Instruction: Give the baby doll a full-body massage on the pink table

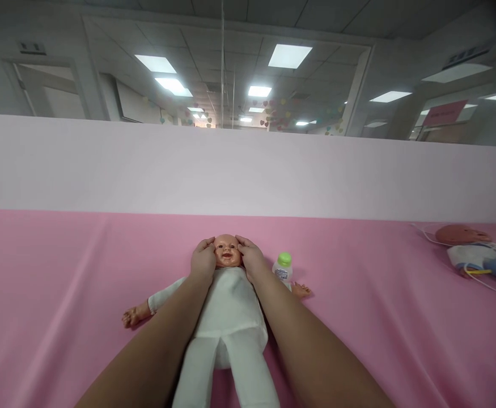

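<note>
A baby doll (233,300) with a white cloth body lies on its back on the pink sheet, its arms spread out. Its hard plastic head (228,254) is between my two hands. From the left side, my left hand (203,260) cups the head, fingertips near the temple and thumb by the cheek. My right hand (251,258) presses the opposite side in the same way. Parts of the fingers are hidden around the head. Just right of my right wrist stands a small clear bottle (282,268) with a green cap, close to the doll's arm.
At the far right lies a second doll (464,233) in white and blue clothing, with a thin white tube or cord and a yellow piece by it. The pink sheet (81,294) has creases. Behind it rises a low white wall (248,175) with glass above.
</note>
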A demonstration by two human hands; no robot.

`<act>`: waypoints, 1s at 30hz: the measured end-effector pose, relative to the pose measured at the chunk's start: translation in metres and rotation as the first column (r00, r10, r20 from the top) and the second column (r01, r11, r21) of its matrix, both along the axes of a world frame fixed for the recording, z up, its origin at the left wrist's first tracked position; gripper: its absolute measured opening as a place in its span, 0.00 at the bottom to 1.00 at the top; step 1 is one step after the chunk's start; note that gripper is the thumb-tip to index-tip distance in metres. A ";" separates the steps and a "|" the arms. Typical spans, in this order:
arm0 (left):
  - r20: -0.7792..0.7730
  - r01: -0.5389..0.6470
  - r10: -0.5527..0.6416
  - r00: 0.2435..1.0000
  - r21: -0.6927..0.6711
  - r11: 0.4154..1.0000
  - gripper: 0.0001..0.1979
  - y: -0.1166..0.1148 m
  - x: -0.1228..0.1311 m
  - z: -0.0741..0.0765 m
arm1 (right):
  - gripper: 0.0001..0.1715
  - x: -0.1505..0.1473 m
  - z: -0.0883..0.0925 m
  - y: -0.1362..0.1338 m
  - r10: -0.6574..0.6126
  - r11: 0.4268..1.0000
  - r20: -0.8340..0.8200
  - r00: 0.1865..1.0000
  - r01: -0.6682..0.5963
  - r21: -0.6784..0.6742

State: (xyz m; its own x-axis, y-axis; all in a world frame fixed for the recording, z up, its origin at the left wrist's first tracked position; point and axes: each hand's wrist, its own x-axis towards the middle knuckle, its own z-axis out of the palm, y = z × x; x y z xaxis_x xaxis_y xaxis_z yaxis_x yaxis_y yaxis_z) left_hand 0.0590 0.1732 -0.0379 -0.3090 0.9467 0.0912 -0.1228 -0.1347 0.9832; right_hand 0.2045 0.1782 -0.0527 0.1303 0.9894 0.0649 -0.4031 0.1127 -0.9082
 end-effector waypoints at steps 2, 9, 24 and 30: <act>0.013 0.003 -0.003 1.000 0.004 1.000 0.18 -0.001 0.000 0.000 | 0.28 0.001 0.001 -0.002 0.023 1.000 -0.013 1.000 -0.023 0.005; -0.032 0.022 -0.021 0.999 0.035 0.999 0.25 -0.008 -0.001 0.002 | 0.35 0.003 0.007 -0.010 0.098 0.993 -0.003 0.995 -0.098 0.063; -0.017 0.024 -0.024 1.000 -0.007 1.000 0.18 -0.011 0.002 0.012 | 0.23 0.000 0.009 -0.005 -0.058 0.997 0.142 0.988 0.051 0.052; 0.057 0.003 -0.002 0.998 -0.024 1.000 0.15 -0.010 0.001 0.009 | 0.25 0.007 0.002 -0.005 0.026 0.999 0.060 0.998 -0.028 0.031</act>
State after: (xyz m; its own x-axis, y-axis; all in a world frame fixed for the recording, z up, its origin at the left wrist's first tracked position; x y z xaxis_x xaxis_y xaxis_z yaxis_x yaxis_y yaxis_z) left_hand 0.0597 0.1635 -0.0291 -0.3105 0.9492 0.0504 -0.1790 -0.1105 0.9776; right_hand 0.2120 0.1735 -0.0510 0.0984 0.9898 0.1031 -0.3513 0.1315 -0.9270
